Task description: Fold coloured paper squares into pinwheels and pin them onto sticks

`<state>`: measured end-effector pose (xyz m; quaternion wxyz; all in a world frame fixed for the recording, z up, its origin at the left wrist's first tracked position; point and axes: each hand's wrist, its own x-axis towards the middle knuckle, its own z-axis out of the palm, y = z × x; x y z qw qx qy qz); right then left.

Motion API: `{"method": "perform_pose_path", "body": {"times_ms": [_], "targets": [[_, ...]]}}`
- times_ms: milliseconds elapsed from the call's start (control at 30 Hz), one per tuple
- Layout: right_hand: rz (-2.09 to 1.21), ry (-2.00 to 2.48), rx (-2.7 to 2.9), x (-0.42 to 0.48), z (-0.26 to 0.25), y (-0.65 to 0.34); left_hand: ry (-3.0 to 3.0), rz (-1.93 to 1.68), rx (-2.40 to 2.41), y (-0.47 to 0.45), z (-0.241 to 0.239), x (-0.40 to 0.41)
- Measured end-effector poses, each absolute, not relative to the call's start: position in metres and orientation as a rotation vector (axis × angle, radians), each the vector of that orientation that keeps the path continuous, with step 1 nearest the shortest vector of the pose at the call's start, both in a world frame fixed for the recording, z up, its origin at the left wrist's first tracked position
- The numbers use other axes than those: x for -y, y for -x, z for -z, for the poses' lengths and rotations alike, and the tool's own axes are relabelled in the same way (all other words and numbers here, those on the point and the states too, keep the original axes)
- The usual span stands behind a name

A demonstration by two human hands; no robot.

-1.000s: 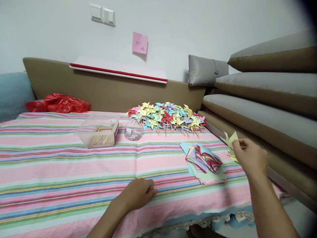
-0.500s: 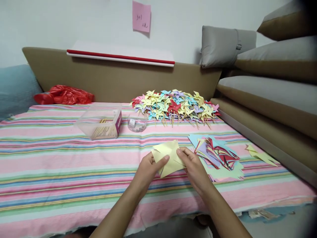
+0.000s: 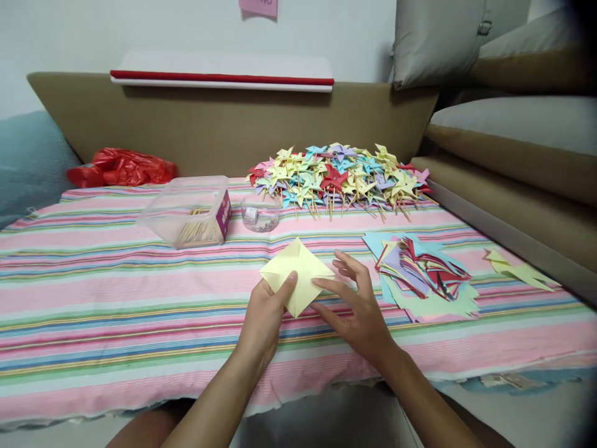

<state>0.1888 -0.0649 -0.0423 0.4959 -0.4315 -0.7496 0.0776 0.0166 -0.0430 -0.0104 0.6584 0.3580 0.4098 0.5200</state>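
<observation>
Grip clamped, left hand (image 3: 262, 318) pinching the pale-yellow paper square (image 3: 304, 266), left of the coloured paper stack (image 3: 422, 274)! Right hand (image 3: 361, 311), fingers apart, meets the square's stack-side corner. Light, flat thumb pressure should serve best, so those slit corners escape creasing.

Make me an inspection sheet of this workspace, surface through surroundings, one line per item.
Surface: striped cloth, lightly creased.
Work things: yellow paper sheet, held; layered cut papers to the right; pinwheels heaped at the back; clear box holding sticks; round clear container of small items, too small to identify.
Clutter: red plastic bag, back left.
Left hand: grips the sheet, thumb on top.
Right hand: open at the sheet's right side; contact unclear.
Cables: nothing seen.
Surroundings: stacked cushions right; pink note on wall.
</observation>
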Motion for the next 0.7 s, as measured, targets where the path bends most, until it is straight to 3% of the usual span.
{"method": "perform_pose_path", "body": {"times_ms": [533, 700], "targets": [[-0.778, 1.132, 1.278, 0.054, 0.051, -0.182, -1.033, -1.083, -0.882, -0.020, 0.010, 0.052], [-0.831, 1.127, 1.230, 0.058, 0.048, -0.178, -1.047, -1.111, -0.916, -0.024, 0.008, 0.052]]}}
